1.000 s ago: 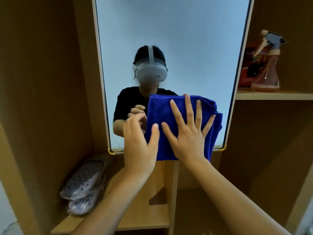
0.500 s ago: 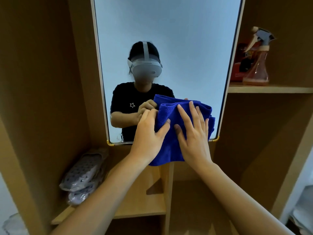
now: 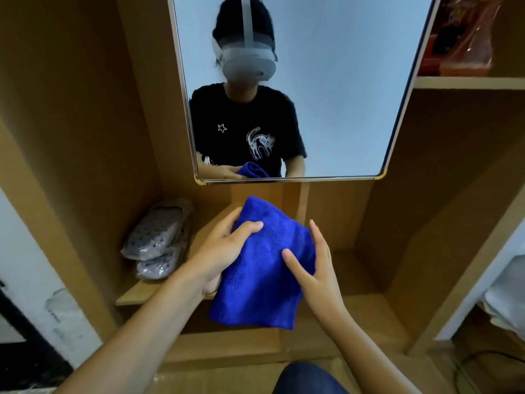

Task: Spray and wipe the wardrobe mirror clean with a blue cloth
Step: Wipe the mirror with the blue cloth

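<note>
The folded blue cloth (image 3: 264, 268) hangs in front of me, below the wardrobe mirror (image 3: 341, 81) and away from the glass. My left hand (image 3: 224, 248) grips its upper left edge, thumb across the front and fingers behind. My right hand (image 3: 315, 265) holds the cloth's right side, thumb on the front and fingers along the edge. The mirror reflects a person in a dark shirt and the top of the cloth. A pink spray bottle (image 3: 468, 46) stands on the upper right shelf, blurred and cut off by the frame's top.
A pair of grey perforated slippers (image 3: 159, 237) leans in the lower left compartment on a wooden shelf (image 3: 136, 294). A vertical wooden divider (image 3: 304, 197) runs below the mirror. A red box (image 3: 434, 49) sits behind the bottle. White fabric (image 3: 505, 300) lies at far right.
Both hands have carried the cloth down off the mirror to below its lower edge. My right hand went from pressing flat on the cloth to holding its side. The view tilted down.
</note>
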`<state>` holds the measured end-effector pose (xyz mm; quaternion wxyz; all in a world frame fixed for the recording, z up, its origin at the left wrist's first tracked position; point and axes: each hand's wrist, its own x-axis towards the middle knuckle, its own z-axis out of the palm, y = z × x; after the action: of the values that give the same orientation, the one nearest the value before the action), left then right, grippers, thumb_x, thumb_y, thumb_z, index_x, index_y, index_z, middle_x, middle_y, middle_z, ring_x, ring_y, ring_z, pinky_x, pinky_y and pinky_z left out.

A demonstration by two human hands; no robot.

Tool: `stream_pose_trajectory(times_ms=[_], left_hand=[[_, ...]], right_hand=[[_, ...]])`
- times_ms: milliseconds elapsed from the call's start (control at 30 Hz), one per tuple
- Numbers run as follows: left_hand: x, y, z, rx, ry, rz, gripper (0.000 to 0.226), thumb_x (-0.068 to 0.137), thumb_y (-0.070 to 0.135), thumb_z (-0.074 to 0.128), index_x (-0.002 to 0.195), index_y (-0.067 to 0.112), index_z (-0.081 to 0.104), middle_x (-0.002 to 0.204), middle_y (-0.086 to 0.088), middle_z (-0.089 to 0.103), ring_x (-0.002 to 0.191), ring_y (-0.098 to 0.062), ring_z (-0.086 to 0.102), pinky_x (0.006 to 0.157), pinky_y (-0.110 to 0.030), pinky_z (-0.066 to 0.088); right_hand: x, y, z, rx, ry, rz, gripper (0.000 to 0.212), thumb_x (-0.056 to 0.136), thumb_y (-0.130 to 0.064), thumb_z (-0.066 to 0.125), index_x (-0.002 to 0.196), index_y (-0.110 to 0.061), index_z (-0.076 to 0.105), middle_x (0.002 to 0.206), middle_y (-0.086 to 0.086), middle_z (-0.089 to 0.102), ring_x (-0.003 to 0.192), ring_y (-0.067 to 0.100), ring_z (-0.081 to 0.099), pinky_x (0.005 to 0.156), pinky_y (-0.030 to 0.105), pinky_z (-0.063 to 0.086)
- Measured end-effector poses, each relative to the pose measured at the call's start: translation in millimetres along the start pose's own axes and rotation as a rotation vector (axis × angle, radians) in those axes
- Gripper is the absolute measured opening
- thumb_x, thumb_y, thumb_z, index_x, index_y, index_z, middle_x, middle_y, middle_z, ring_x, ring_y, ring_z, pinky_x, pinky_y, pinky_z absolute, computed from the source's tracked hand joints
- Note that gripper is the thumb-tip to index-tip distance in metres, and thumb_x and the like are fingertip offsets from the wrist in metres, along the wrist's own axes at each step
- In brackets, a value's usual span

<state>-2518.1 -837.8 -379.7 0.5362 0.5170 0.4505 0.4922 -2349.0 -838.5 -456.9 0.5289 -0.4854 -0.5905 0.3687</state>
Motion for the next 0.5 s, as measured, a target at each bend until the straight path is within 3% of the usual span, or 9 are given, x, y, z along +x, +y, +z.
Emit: stream_pose_trajectory(times_ms=[133,200,267,367,500], left_hand=[[-9,-16,-17,-0.152,0.063,-0.128,0.015,0.095,0.023,0.055,0.102,0.028,0.068,0.089,-0.001,0.074,0.076,-0.017,0.071,0.062,-0.028,0.053],[-14,-23,-22,-0.200,0.080,-0.177,0.013,0.095,0.022,0.055,0.101,0.024,0.067,0.082,-0.001,0.074,0.068,-0.017,0.070,0.059,-0.027,0.054],[-19,-29,-29,-0.237,0.103,-0.241,0.013,0.094,0.024,0.057,0.102,0.021,0.066,0.078,-0.002,0.073,0.064,-0.017,0.069,0.056,-0.026,0.055],[-21,-38,-40,-0.277,0.123,-0.318,0.019,0.092,0.028,0.060,0.106,0.016,0.065,0.082,-0.007,0.072,0.067,-0.021,0.069,0.059,-0.029,0.056],[-24,-51,-47,-0.321,0.119,-0.386,0.022,0.091,0.028,0.061,0.103,0.012,0.066,0.089,-0.010,0.074,0.072,-0.023,0.071,0.067,-0.033,0.057]], right_hand=[[-10,23,2,0.357,-0.154,0.388,0.098,0.066,-0.056,0.083,0.147,-0.037,0.032,0.142,-0.017,0.049,0.126,0.007,0.052,0.107,0.033,0.042],[-12,28,0,0.592,-0.282,0.565,0.089,0.066,-0.043,0.087,0.141,-0.020,0.046,0.134,0.000,0.062,0.121,0.019,0.060,0.105,0.041,0.046],[-17,30,-2,0.723,-0.378,0.704,0.079,0.057,-0.034,0.093,0.126,-0.007,0.064,0.127,0.012,0.066,0.116,0.026,0.064,0.097,0.041,0.052],[-25,35,-4,0.767,-0.404,0.793,0.067,0.041,-0.028,0.098,0.101,-0.005,0.077,0.114,0.015,0.071,0.098,0.026,0.072,0.077,0.035,0.059],[-29,31,0,0.770,-0.311,0.883,0.045,0.073,-0.015,0.080,0.115,-0.006,0.067,0.112,0.015,0.072,0.092,0.028,0.072,0.077,0.038,0.059]])
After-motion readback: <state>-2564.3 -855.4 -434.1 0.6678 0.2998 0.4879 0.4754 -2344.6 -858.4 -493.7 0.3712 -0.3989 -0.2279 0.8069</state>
